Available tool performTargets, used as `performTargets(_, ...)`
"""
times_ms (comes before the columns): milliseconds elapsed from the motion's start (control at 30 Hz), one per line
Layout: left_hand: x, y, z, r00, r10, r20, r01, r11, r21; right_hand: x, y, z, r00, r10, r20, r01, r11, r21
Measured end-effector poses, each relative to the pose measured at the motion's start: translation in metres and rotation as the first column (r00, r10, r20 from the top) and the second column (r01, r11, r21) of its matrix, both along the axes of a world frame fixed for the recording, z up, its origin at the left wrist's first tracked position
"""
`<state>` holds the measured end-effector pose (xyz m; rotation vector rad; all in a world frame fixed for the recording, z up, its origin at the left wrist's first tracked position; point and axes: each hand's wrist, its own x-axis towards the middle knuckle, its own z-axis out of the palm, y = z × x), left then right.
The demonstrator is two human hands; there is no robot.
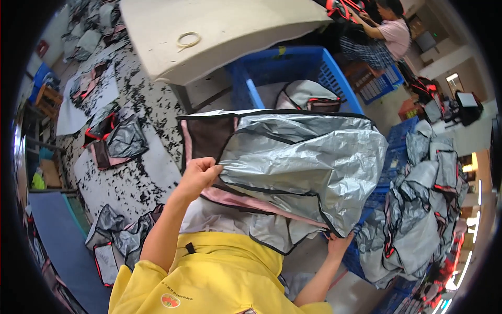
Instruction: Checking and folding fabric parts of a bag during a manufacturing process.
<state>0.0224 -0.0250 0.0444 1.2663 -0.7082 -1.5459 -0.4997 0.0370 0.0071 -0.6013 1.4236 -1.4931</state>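
In front of me I hold up a silver foil-lined bag [314,157], unfinished-looking, with black binding, pink strips and a dark brown panel at its left end. My left hand [202,174] is closed on its lower left part, fingers pinched at the black-bound seam. At the lower right corner my right hand [339,245] grips the edge, its fingers partly hidden by the fabric. Between them the foil hangs creased. Below it a grey-white flap [277,233] with black binding drapes near my yellow apron [225,267].
Behind the bag stands a blue plastic crate [282,57] holding a similar bag piece [311,97], beside a cream table [225,26] bearing a tape roll [189,40]. Silver bags [418,209] are heaped at right. Black scraps litter the left floor. A person [387,31] works at far right.
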Motion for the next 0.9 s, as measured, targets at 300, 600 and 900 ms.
performTargets(300, -0.019, 0.004, -0.018, 0.994, -0.030, 0.102, 0.033, 0.999, -0.029, 0.015, -0.010, 0.070, 0.929, 0.101, -0.357, -0.045, 0.986, 0.161)
performTargets(600, -0.008, 0.009, -0.042, 0.996, 0.060, -0.060, -0.061, 0.998, -0.009, 0.096, 0.000, 0.154, 0.910, 0.101, -0.401, -0.022, 0.980, 0.196)
performTargets(900, -0.035, 0.008, -0.007, 0.986, 0.016, 0.169, -0.038, 0.991, 0.129, 0.101, -0.005, 0.148, 0.974, 0.041, 0.221, -0.078, 0.984, 0.160)
